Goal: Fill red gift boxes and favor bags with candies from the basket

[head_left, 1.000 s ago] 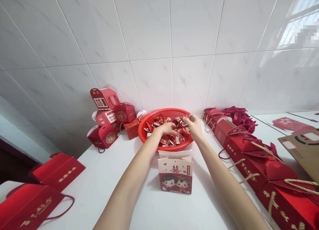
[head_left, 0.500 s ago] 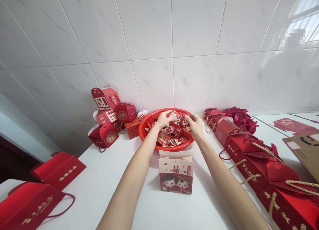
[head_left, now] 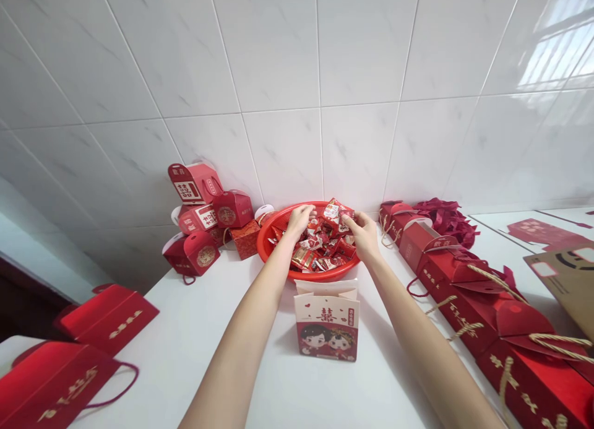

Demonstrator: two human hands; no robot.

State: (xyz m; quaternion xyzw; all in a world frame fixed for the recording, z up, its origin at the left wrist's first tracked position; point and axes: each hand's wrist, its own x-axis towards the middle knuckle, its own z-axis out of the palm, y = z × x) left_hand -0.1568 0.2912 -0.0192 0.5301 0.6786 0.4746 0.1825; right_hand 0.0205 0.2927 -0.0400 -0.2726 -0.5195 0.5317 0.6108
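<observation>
A red plastic basket (head_left: pixel 263 246) full of small red wrapped packets stands against the tiled wall. My right hand (head_left: pixel 362 232) is closed on red and white packets (head_left: pixel 335 210), held over the basket's right side. Over its left part is my left hand (head_left: pixel 301 221), fingers apart and curved, with nothing visible in them. Between my forearms, in front of the basket, a white and red box (head_left: pixel 327 330) with two cartoon faces stands upright, its top open.
Small red boxes (head_left: pixel 197 252) are stacked left of the basket. Two larger red boxes (head_left: pixel 111 320) lie at the left edge. Along the right runs a row of red boxes (head_left: pixel 457 286) with rope handles, beside dark red ribbons (head_left: pixel 448 221) and brown cardboard (head_left: pixel 561 280).
The packets at my right hand now stand higher and clear of my left hand. My left hand has shifted slightly left, away from them. The box in front has not moved.
</observation>
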